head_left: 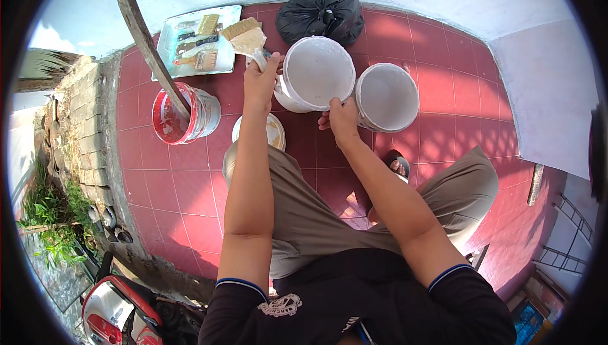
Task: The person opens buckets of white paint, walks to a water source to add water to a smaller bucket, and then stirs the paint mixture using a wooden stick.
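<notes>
My left hand is closed around the handle of a wide paintbrush, bristles pointing up and away from me. The fingers of that hand are also against the left side of a white bucket. On its near rim, my right hand is closed. The bucket tilts toward me, and its inside looks whitish grey. Just right of it stands a second white bucket with a similar pale coating inside. Partly hidden by my left forearm and knee is a round tub with a cream-stained top.
A red-rimmed bucket at left holds a long wooden stick. Behind it, brushes and scrapers lie on a pale tray. A tied black plastic bag rests by the white wall. Red tiles cover the floor.
</notes>
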Tool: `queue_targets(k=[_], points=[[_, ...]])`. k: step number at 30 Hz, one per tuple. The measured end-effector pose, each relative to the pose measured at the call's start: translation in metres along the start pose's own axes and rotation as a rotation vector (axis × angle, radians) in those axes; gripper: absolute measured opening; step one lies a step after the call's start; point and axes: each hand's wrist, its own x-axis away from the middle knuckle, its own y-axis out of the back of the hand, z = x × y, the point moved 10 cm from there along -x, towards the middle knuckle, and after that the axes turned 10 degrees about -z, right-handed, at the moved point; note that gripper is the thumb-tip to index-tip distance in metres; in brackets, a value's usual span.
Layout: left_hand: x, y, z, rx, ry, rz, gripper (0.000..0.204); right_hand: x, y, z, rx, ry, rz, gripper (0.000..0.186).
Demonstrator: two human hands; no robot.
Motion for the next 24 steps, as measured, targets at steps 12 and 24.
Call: queue_targets(k=[12,24], points=[[0.094,-0.076,-0.123,-0.392,-0.244,0.158,0.034,0.060,0.037,0.035,-0.341,-0.224,0.202,0.014],[0.122,-0.133,-0.132,-0.573,-0.293,0.191,0.032,0.043,0.069,0.034,-0.452,-0.287,0.286,0.016]])
